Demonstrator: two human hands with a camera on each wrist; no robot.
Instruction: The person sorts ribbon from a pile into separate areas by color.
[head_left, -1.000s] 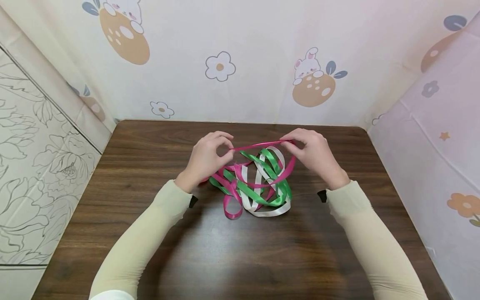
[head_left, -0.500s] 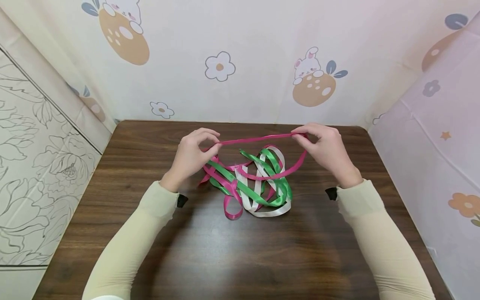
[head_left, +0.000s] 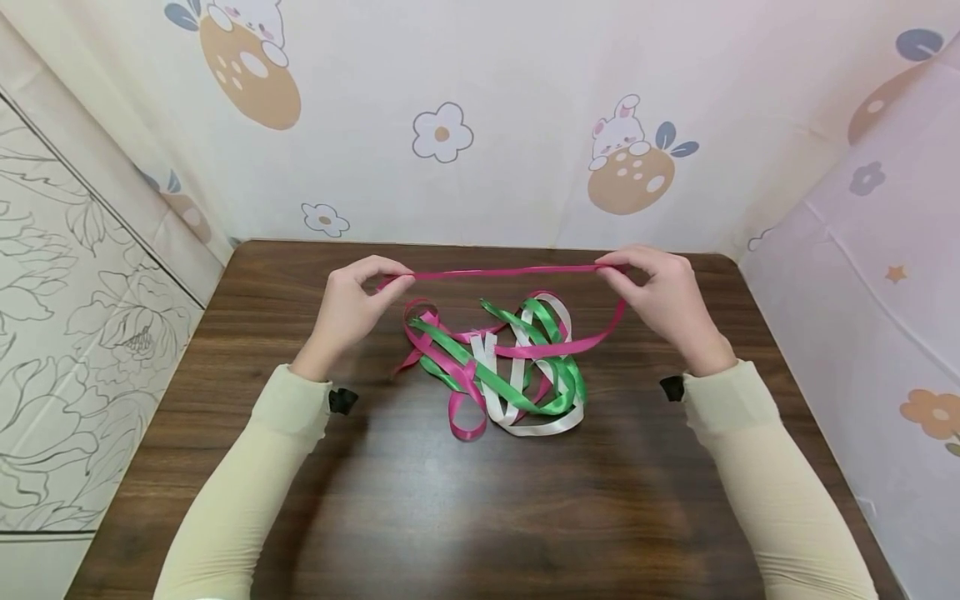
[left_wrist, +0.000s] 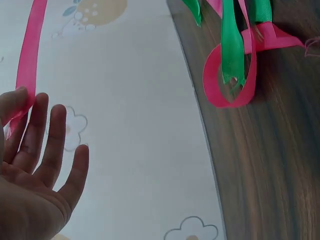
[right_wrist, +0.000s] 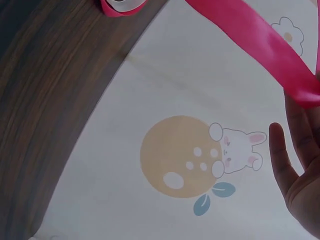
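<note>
A pink ribbon (head_left: 510,272) is stretched nearly level between the two hands, above the far part of the table. The left hand (head_left: 351,304) pinches its left end between thumb and index finger; in the left wrist view the ribbon (left_wrist: 31,55) rises from that hand (left_wrist: 42,165), whose other fingers are spread. The right hand (head_left: 663,300) pinches the ribbon on the right, and from there a length droops back to the pile. Below lie tangled green ribbon (head_left: 491,379), white ribbon (head_left: 551,428) and more pink loops. In the right wrist view, the hand (right_wrist: 305,165) is partly cut off.
The brown wooden table (head_left: 480,517) ends at a patterned curtain (head_left: 510,192) behind it. More curtain hangs at the right, and a panel with flower line drawings (head_left: 97,333) stands at the left. Black pieces (head_left: 342,401) show at both wrists.
The hands have moved apart, the left one leftward and the right one rightward. The pink length between them has grown longer and flatter, and a pink loop at the pile's left is uncovered.
</note>
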